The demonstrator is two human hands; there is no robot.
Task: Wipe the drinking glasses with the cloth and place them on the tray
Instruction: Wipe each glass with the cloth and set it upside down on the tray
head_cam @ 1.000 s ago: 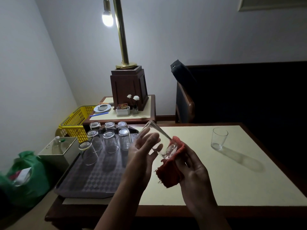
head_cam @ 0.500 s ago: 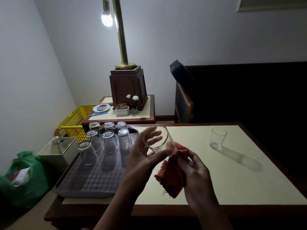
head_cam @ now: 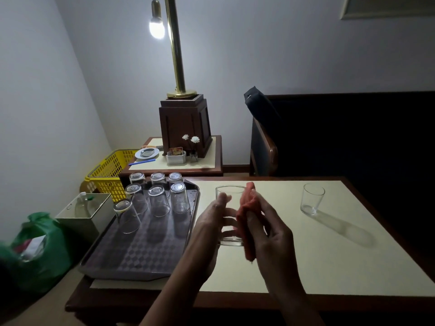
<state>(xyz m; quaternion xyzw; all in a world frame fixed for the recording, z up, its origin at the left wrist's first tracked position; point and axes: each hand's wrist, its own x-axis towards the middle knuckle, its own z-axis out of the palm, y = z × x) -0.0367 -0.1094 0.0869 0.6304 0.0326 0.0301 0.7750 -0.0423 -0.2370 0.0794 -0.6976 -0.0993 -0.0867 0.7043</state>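
Sitting on the floor at far left, a green bag lies near a white box and a yellow basket. Next comes a dark tray at the left end of the tabletop, carrying seven glasses, all upside down in rows on its far half. Behind them, a lit lamp stands on a side table. Just right of the tray, a person's left hand grips a clear glass, fingers curled round its left wall; the glass is upright, mouth up, over the tabletop. A red cloth is pressed against the glass's right side, its upper end rising above the rim, held in the curled fingers of the right hand. Further right, well apart from both hands, a second glass stands upright on the tabletop, throwing a long shadow toward the near right.
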